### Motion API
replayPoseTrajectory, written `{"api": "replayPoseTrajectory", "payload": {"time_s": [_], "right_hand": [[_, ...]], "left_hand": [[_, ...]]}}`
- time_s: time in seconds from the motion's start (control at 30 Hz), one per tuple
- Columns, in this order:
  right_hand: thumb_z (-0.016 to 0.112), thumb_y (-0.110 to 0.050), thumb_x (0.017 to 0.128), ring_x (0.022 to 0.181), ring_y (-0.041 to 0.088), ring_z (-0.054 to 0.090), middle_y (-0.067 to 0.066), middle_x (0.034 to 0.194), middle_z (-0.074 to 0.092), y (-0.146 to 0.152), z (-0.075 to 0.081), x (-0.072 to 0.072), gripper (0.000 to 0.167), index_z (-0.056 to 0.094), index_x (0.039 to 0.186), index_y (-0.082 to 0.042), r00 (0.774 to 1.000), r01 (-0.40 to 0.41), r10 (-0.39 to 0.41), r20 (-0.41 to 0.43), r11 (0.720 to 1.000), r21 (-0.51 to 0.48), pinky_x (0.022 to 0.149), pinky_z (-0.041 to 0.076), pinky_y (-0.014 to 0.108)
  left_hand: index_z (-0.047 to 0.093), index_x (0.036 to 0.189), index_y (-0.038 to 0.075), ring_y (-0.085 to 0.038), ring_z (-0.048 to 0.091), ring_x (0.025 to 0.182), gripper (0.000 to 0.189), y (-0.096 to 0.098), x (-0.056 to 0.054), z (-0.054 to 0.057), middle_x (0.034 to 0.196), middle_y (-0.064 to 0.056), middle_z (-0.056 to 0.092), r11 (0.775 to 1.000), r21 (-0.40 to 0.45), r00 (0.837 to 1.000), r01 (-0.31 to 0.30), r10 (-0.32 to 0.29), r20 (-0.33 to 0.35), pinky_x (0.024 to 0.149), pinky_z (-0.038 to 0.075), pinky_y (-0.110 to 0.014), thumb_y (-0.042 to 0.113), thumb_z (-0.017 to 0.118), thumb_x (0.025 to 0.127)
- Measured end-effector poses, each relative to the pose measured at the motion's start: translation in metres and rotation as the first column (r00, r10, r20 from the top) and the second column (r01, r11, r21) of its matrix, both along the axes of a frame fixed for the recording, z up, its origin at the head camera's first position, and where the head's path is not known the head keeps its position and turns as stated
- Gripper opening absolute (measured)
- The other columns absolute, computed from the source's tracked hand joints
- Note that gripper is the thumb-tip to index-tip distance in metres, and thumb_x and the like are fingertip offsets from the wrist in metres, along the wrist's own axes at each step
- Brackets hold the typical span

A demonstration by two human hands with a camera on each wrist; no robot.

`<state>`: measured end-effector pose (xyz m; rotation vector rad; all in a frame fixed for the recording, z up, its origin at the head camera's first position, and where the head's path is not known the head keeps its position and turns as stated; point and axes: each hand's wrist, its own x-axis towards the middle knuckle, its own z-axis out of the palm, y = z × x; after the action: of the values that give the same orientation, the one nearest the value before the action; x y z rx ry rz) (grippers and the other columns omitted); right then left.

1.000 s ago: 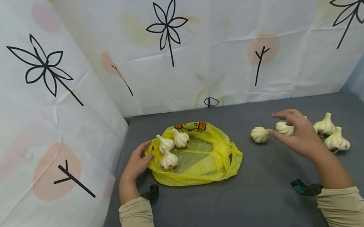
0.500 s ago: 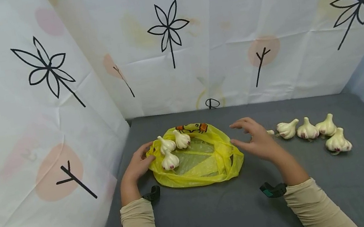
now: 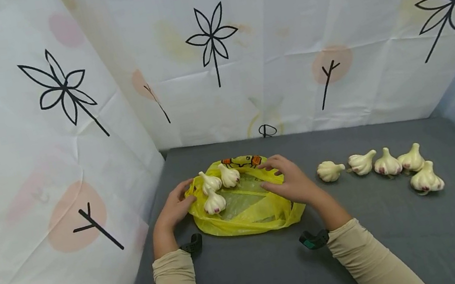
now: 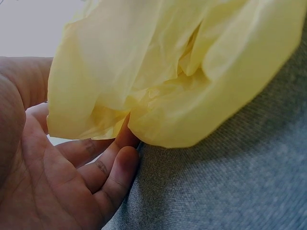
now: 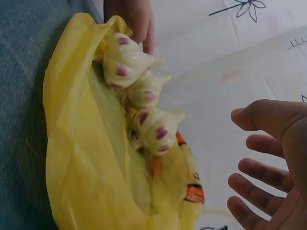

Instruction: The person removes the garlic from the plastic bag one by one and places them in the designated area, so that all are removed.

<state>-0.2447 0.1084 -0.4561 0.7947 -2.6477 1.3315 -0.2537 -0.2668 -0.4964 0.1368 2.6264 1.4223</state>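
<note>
A yellow plastic bag [image 3: 235,227] lies spread open on the table, with three garlic bulbs [image 3: 214,202] grouped at its left side. My left hand [image 3: 173,207] holds the bag's left edge; in the left wrist view its fingers [image 4: 123,167] go under the yellow plastic, and the thumb tip is hidden. Over the bag's right part hovers my right hand [image 3: 291,182], its fingers parted and nothing in them. In the right wrist view that hand [image 5: 273,167] is apart from the bag and the bulbs.
Several more garlic bulbs [image 3: 360,163] stand in a row on the grey table [image 3: 273,271], right of the bag. The rightmost bulb [image 3: 427,178] sits a little nearer the front. Printed white cloth [image 3: 280,77] hangs behind and at the sides.
My right hand has moved left from above the row of garlic bulbs to over the bag, carrying nothing. The left hand stays at the bag's left edge.
</note>
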Motion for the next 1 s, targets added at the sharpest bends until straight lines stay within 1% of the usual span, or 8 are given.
{"api": "replayPoseTrajectory", "payload": {"time_s": [0.2, 0.27, 0.4, 0.57, 0.63, 0.73, 0.87, 1.0], "right_hand": [[0.076, -0.024, 0.100, 0.129, 0.037, 0.058, 0.011, 0.140, 0.058, -0.023, -0.002, -0.007, 0.042, 0.065, 0.140, -0.014, 0.998, -0.039, 0.040, 0.048, 0.999, -0.021, 0.104, 0.050, 0.060], [0.075, -0.025, 0.100, 0.130, 0.039, 0.057, 0.014, 0.141, 0.057, -0.030, -0.002, -0.009, 0.043, 0.064, 0.141, -0.013, 0.996, -0.058, 0.060, 0.062, 0.998, -0.034, 0.104, 0.049, 0.061], [0.075, -0.024, 0.100, 0.128, 0.043, 0.056, 0.018, 0.142, 0.057, -0.042, -0.003, -0.013, 0.045, 0.064, 0.141, -0.009, 0.995, -0.064, 0.067, 0.078, 0.997, -0.052, 0.103, 0.050, 0.062], [0.077, -0.023, 0.099, 0.127, 0.042, 0.059, 0.016, 0.141, 0.060, -0.057, -0.006, -0.019, 0.046, 0.066, 0.140, -0.005, 0.997, -0.039, 0.043, 0.067, 0.998, -0.050, 0.100, 0.052, 0.060], [0.077, -0.022, 0.099, 0.126, 0.041, 0.061, 0.016, 0.141, 0.060, -0.062, -0.008, -0.022, 0.045, 0.066, 0.140, -0.006, 0.997, -0.028, 0.031, 0.064, 0.999, -0.039, 0.099, 0.053, 0.058], [0.076, -0.021, 0.099, 0.126, 0.039, 0.062, 0.015, 0.141, 0.059, -0.069, -0.010, -0.026, 0.044, 0.065, 0.140, -0.006, 0.997, -0.013, 0.014, 0.077, 1.000, -0.020, 0.100, 0.054, 0.056], [0.076, -0.024, 0.099, 0.126, 0.036, 0.062, 0.013, 0.145, 0.058, -0.077, -0.012, -0.030, 0.045, 0.066, 0.140, -0.009, 0.995, 0.009, -0.011, 0.100, 1.000, 0.023, 0.101, 0.054, 0.053], [0.076, -0.027, 0.099, 0.126, 0.033, 0.061, 0.011, 0.148, 0.057, -0.080, -0.014, -0.033, 0.046, 0.065, 0.141, -0.011, 0.992, 0.029, -0.036, 0.117, 0.998, 0.063, 0.102, 0.054, 0.052]], "left_hand": [[0.041, 0.164, 0.011, -0.034, 0.059, 0.114, 0.062, 0.000, 0.000, -0.001, 0.150, -0.028, 0.051, 1.000, 0.003, 1.000, 0.002, -0.002, -0.002, 0.088, 0.048, -0.040, 0.015, 0.056, 0.105], [0.041, 0.164, 0.012, -0.035, 0.059, 0.114, 0.062, 0.001, 0.001, -0.001, 0.150, -0.028, 0.051, 1.000, -0.001, 1.000, -0.001, 0.001, 0.001, 0.088, 0.048, -0.039, 0.015, 0.056, 0.105], [0.040, 0.164, 0.011, -0.037, 0.059, 0.118, 0.061, 0.002, 0.002, 0.000, 0.152, -0.028, 0.050, 1.000, 0.005, 1.000, 0.001, -0.001, 0.005, 0.090, 0.049, -0.040, 0.014, 0.056, 0.105], [0.040, 0.164, 0.011, -0.039, 0.058, 0.125, 0.061, 0.003, 0.002, 0.002, 0.156, -0.028, 0.047, 1.000, 0.002, 1.000, 0.004, -0.004, 0.002, 0.093, 0.050, -0.042, 0.014, 0.056, 0.106], [0.040, 0.164, 0.012, -0.039, 0.057, 0.125, 0.061, 0.002, 0.002, 0.001, 0.157, -0.027, 0.047, 1.000, -0.004, 1.000, -0.003, 0.003, 0.002, 0.093, 0.049, -0.042, 0.014, 0.056, 0.106], [0.041, 0.164, 0.012, -0.039, 0.058, 0.122, 0.061, 0.002, 0.002, 0.001, 0.154, -0.028, 0.048, 1.000, -0.006, 1.000, -0.002, 0.001, -0.003, 0.092, 0.049, -0.041, 0.014, 0.056, 0.106], [0.041, 0.164, 0.011, -0.038, 0.060, 0.118, 0.060, 0.002, 0.002, 0.002, 0.151, -0.029, 0.051, 1.000, 0.002, 1.000, 0.002, -0.002, -0.002, 0.089, 0.050, -0.039, 0.014, 0.056, 0.105], [0.041, 0.164, 0.012, -0.038, 0.059, 0.119, 0.061, 0.002, 0.003, 0.002, 0.154, -0.029, 0.048, 1.000, 0.001, 1.000, 0.001, -0.001, 0.006, 0.090, 0.049, -0.040, 0.014, 0.056, 0.105]]}}
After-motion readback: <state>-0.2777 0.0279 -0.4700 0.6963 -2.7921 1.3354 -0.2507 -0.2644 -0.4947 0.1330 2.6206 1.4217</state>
